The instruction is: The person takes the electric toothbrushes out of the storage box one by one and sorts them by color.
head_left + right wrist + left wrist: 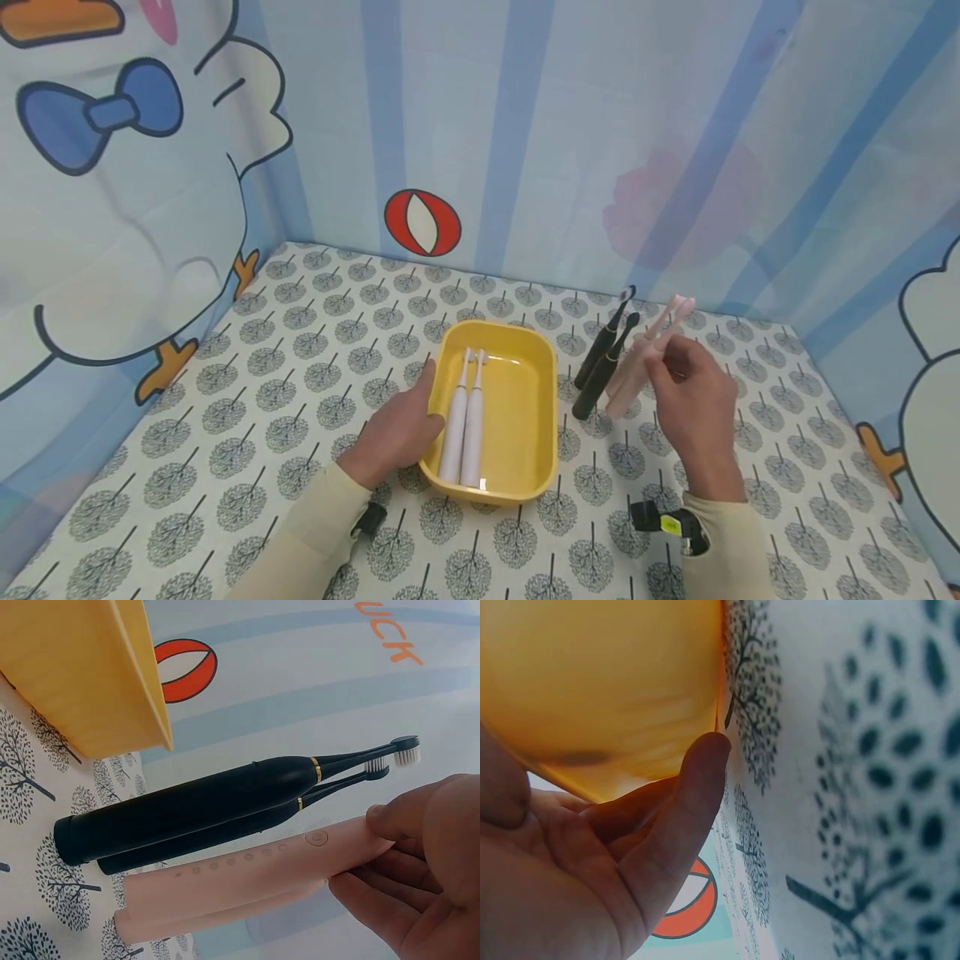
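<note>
My left hand (397,427) grips the left side of a yellow plastic tray (519,417), its fingers against the outer wall in the left wrist view. Two white electric toothbrushes (472,437) lie side by side along the tray's left half. To the right of the tray, my right hand (696,396) pinches a pink electric toothbrush (247,862) near the top of its handle. A second pink toothbrush (217,919) stands close behind it; whether the fingers also hold that one I cannot tell. Both pink brush heads are hidden in the right wrist view.
Two black electric toothbrushes (598,385) stand upright between the tray and the pink pair. The tabletop has a tree-print cloth (315,467). A printed curtain (465,108) with a red ball and cartoon ducks rises behind it and along the sides.
</note>
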{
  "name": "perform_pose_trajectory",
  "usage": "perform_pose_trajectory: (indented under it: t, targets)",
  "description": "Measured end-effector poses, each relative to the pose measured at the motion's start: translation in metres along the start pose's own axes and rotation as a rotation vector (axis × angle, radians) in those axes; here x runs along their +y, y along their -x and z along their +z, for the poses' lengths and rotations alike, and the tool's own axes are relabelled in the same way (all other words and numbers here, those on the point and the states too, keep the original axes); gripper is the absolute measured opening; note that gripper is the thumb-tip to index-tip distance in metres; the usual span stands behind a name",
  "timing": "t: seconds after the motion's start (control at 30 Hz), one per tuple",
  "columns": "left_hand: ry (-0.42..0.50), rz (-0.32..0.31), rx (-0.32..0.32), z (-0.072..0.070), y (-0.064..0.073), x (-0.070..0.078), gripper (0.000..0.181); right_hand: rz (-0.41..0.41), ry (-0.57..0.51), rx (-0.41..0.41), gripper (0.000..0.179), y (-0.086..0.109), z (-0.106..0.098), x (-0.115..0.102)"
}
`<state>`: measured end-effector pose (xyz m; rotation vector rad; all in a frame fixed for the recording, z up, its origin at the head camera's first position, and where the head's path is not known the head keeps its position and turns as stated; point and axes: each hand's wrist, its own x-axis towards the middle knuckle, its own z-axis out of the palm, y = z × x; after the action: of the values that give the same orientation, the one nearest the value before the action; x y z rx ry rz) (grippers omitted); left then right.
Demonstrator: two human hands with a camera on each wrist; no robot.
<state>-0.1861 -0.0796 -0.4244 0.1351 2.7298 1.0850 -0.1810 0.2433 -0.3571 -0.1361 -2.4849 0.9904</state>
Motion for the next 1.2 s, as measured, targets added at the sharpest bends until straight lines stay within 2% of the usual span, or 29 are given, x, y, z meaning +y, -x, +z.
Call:
perform_pose_trajectory:
  t: [0.23, 1.2]
  targets:
    - [0.003, -0.015, -0.002, 0.000, 0.001, 0.001, 0.083, 0.009, -0.011, -0.011, 0.041, -0.001, 0.003, 0.005]
    - [-0.004, -0.013, -0.003, -0.001, 0.001, 0.000, 0.083, 0.034, 0.014, -0.037, 0.037, -0.004, 0.014, 0.016]
